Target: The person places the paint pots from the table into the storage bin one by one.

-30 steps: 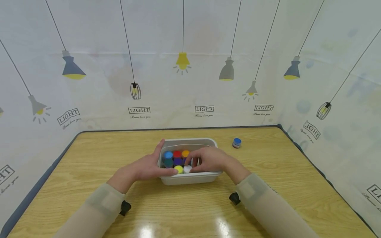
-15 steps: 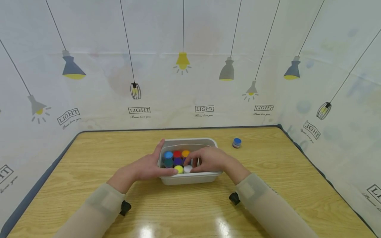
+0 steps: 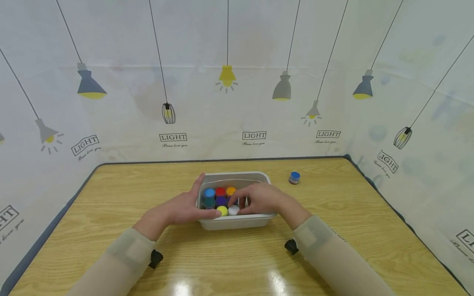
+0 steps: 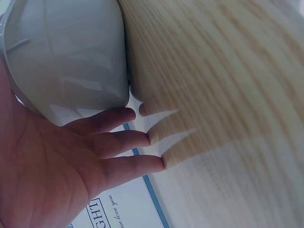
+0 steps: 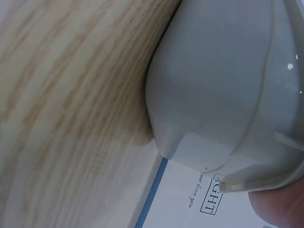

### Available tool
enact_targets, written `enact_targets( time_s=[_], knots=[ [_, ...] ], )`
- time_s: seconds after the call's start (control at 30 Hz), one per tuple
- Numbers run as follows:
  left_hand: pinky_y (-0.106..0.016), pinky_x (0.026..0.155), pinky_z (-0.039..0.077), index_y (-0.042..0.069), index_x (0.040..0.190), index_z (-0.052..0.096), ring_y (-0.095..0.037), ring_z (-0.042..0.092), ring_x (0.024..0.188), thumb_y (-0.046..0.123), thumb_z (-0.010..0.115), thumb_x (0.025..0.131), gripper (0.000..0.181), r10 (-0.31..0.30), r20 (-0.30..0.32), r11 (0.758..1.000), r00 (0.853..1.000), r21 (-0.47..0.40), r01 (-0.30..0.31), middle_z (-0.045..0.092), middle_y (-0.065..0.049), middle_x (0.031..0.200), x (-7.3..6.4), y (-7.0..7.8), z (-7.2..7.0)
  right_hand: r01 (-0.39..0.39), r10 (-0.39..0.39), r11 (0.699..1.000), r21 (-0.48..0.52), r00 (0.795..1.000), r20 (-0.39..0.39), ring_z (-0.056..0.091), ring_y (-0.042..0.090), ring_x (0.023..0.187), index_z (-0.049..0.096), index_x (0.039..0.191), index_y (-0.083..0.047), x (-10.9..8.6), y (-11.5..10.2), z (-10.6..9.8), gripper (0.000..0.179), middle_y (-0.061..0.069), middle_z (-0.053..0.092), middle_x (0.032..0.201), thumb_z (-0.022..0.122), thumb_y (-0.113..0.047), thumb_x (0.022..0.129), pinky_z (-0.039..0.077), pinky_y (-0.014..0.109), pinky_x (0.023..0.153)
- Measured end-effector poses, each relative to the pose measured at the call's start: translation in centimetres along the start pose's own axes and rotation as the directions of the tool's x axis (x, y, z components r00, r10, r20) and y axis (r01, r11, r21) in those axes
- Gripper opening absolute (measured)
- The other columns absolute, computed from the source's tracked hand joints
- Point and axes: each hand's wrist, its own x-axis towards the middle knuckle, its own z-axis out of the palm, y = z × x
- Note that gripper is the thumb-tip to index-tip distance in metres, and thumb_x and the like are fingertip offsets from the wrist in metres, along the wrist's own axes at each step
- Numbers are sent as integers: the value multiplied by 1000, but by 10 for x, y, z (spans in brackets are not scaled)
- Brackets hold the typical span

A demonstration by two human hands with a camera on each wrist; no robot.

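Note:
A white plastic tub (image 3: 234, 222) stands on the wooden table, holding several small paint jars with coloured lids. My left hand (image 3: 181, 207) grips its left side, with the thumb across the front rim by the yellow-lidded jar (image 3: 222, 210). In the left wrist view the other fingers (image 4: 128, 172) stretch along the outer wall, down by the table. My right hand (image 3: 261, 198) reaches over the right rim, finger and thumb curled at the white-lidded jar (image 3: 233, 210). Blue (image 3: 209, 192), red (image 3: 220, 191) and orange lids (image 3: 231, 190) show behind; the right hand hides the tub's right part.
A lone blue-lidded jar (image 3: 294, 177) stands on the table (image 3: 318, 193), behind and right of the tub. A printed cloth wall (image 3: 207, 119) with lamp pictures encloses the table's back and sides.

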Motion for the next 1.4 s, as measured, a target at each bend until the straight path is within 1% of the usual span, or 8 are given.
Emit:
enact_targets(
  time_s=[0.5,0.97,1.07,1.17,1.3,1.4],
  knots=[
    [-68,124,40,25,177,-13,-45,56,147,81,74,86,138,0,-5,1000,1000,8,0,46,-27,169,0,-1,-1,7,-7,1000,9,1000,-3,65,6,88,76,123,-40,1,0,-1,22,-19,71,99,81,-38,101,56,31,83],
    [-69,124,39,26,177,-14,-45,55,147,82,73,86,137,-7,-3,1000,1000,6,7,45,-26,170,1,-1,-2,-2,3,999,45,1000,-16,67,7,91,78,124,-41,3,2,-1,24,-19,73,100,82,-38,101,57,32,86],
    [-70,124,39,27,177,-14,-45,54,148,82,73,86,137,-9,-4,1000,1000,7,9,44,-26,170,1,-1,-3,2,3,995,103,999,-45,67,8,90,79,123,-40,2,5,-2,23,-19,73,99,82,-39,100,57,32,84],
    [-70,124,38,27,177,-14,-46,52,150,83,73,86,138,-8,-1,1000,1000,7,8,43,-26,171,1,-1,-2,28,-9,980,195,995,-97,67,11,89,80,125,-33,0,7,-2,25,-15,74,99,82,-37,101,57,31,80],
    [-70,125,38,26,177,-14,-48,50,152,82,73,86,138,-5,4,1000,1000,-1,5,40,-27,173,1,0,-2,77,-25,943,323,987,-161,65,17,88,79,129,-20,-3,10,-6,29,-7,74,100,81,-32,102,56,29,78],
    [-71,125,38,27,177,-14,-49,49,153,82,74,86,138,-8,6,1000,1000,-9,8,40,-27,173,0,0,-1,67,7,918,391,983,-184,64,21,91,78,131,-17,-7,12,-10,31,-3,73,102,80,-30,103,55,29,80]
  ],
)
